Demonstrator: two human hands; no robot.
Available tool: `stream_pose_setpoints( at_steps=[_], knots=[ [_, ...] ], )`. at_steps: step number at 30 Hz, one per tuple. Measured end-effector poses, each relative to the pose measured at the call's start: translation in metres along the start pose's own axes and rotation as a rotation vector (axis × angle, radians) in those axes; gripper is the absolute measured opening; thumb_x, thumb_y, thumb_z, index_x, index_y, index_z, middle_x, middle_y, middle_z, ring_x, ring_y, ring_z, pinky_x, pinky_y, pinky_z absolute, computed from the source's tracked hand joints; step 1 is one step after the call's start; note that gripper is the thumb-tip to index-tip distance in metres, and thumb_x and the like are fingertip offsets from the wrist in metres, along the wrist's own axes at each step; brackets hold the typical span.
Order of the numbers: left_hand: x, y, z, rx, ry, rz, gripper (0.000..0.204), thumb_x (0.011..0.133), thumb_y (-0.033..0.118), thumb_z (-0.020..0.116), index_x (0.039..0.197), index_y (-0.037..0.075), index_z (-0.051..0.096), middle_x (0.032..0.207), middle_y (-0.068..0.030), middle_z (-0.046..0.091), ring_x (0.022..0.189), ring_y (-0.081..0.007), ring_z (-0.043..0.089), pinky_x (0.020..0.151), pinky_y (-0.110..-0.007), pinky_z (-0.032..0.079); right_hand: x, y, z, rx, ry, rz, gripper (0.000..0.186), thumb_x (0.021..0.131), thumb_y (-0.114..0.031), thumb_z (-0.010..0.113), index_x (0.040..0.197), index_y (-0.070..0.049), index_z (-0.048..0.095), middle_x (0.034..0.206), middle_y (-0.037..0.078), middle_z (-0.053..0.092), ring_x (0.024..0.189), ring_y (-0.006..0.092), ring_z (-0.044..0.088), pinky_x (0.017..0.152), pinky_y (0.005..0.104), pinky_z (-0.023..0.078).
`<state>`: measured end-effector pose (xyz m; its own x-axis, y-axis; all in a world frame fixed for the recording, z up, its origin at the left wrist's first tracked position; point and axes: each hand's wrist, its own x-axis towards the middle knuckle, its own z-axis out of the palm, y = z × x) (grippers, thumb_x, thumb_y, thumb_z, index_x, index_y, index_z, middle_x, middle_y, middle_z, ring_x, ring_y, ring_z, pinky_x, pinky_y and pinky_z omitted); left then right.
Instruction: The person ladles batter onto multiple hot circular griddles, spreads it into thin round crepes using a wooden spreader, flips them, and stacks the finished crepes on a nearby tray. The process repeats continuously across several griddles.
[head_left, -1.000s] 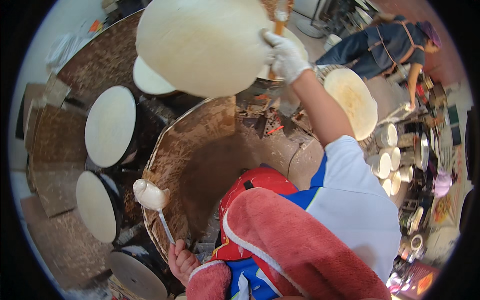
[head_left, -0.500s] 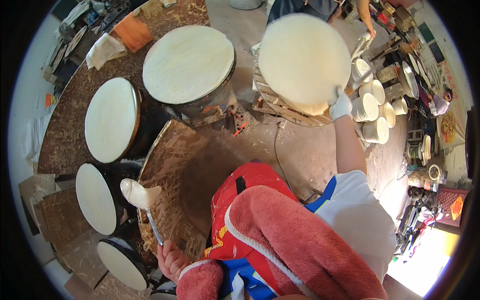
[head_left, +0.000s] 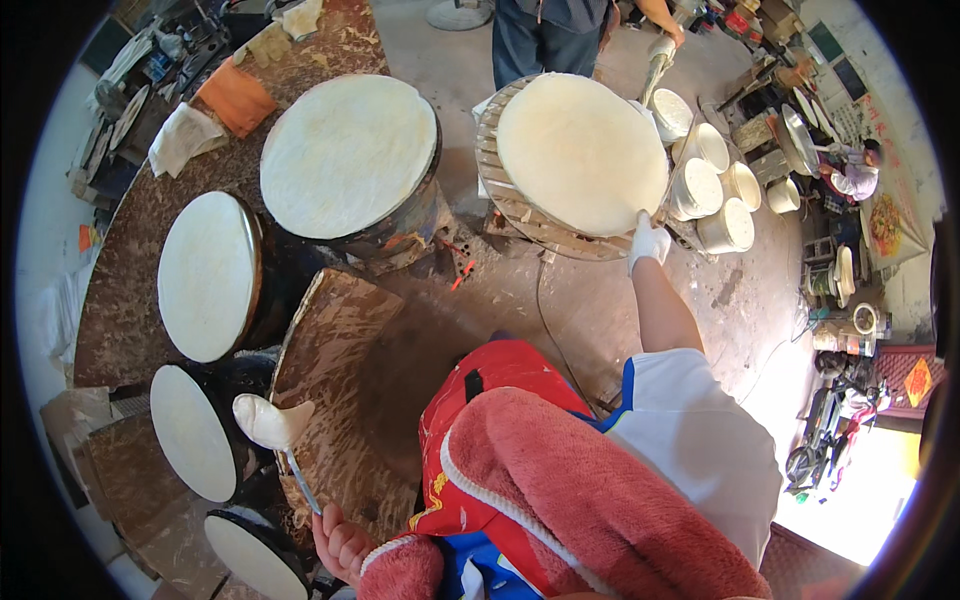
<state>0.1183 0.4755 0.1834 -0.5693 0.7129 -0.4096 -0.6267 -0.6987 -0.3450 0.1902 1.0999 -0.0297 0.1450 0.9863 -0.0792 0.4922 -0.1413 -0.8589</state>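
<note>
My left hand (head_left: 340, 540) grips the handle of a ladle (head_left: 270, 425) heaped with thick pale batter, beside a curved, stained board (head_left: 335, 330) at lower left. My right hand (head_left: 648, 240), in a white glove, pinches the near edge of a thin pale round sheet (head_left: 580, 150) lying on a round slatted rack (head_left: 508, 210). To its left, another pale sheet (head_left: 345, 155) covers a dark round griddle. More round griddles with pale tops (head_left: 205, 275) curve down the left side, one (head_left: 190, 430) close to the ladle.
A co-worker (head_left: 545, 40) stands behind the rack, a hand on a pale crumpled bundle. Buckets (head_left: 700, 190) cluster right of it. Another person (head_left: 855, 175) is at the far right. An orange cloth (head_left: 235, 100) lies on the curved brown counter (head_left: 130, 230). A cord crosses the floor.
My right hand has swung the pale sheet from high in the centre to the right and down onto the slatted rack. The ladle in my left hand has moved slightly left and lower.
</note>
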Motion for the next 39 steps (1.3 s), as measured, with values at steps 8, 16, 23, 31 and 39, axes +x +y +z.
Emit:
stream_pose_setpoints(
  at_steps=[8, 16, 23, 31, 39],
  knots=[
    [-0.069, -0.005, -0.055, -0.230, -0.116, 0.319, 0.030, 0.105, 0.030, 0.028, 0.080, 0.014, 0.031, 0.048, 0.0055, 0.031, 0.032, -0.0047, 0.027, 0.031, -0.021, 0.022, -0.162, -0.045, 0.059, -0.308, -0.598, -0.933, 0.037, 0.095, -0.027, 0.051, 0.119, 0.000, 0.059, 0.106, 0.026, 0.064, 0.096, 0.0407, 0.062, 0.081, 0.0468, 0.048],
    [-0.133, -0.024, -0.058, -0.163, -0.217, 0.702, 0.031, 0.105, 0.030, 0.036, 0.078, 0.014, 0.035, 0.047, 0.0080, 0.025, 0.031, -0.0034, 0.022, 0.026, -0.021, 0.021, -0.439, -0.077, 0.113, -0.141, -1.984, -0.692, 0.040, 0.096, -0.009, 0.054, 0.136, 0.000, 0.051, 0.103, 0.000, 0.059, 0.086, 0.0078, 0.051, 0.080, 0.0223, 0.045],
    [-0.347, 0.068, -0.064, 0.057, 0.348, 1.152, 0.030, 0.104, 0.029, 0.040, 0.078, 0.014, 0.041, 0.050, 0.0078, 0.026, 0.033, -0.0041, 0.024, 0.028, -0.022, 0.022, -0.740, -0.033, 0.001, -0.409, -2.457, -0.574, 0.043, 0.094, -0.014, 0.057, 0.135, -0.003, 0.052, 0.088, -0.003, 0.057, 0.078, 0.0064, 0.049, 0.070, 0.0217, 0.044],
    [-0.417, 0.239, -0.152, -0.067, 0.516, 1.298, 0.029, 0.099, 0.022, 0.049, 0.073, 0.015, 0.039, 0.052, 0.0075, 0.029, 0.037, -0.0048, 0.026, 0.034, -0.024, 0.024, -0.946, 0.072, -0.109, -0.157, -2.695, -0.335, 0.042, 0.095, -0.017, 0.055, 0.135, -0.002, 0.052, 0.077, -0.007, 0.049, 0.066, 0.0032, 0.042, 0.059, 0.0177, 0.038],
    [-0.413, 0.255, -0.281, 0.343, 1.576, 1.333, 0.026, 0.092, 0.024, 0.056, 0.079, 0.002, 0.052, 0.062, -0.0094, 0.053, 0.048, -0.0213, 0.053, 0.046, -0.040, 0.042, -0.966, 0.116, -0.122, -0.569, -2.587, -0.237, 0.038, 0.096, -0.017, 0.054, 0.132, -0.003, 0.056, 0.083, -0.007, 0.054, 0.068, 0.0024, 0.042, 0.060, 0.0175, 0.036]
  ],
)
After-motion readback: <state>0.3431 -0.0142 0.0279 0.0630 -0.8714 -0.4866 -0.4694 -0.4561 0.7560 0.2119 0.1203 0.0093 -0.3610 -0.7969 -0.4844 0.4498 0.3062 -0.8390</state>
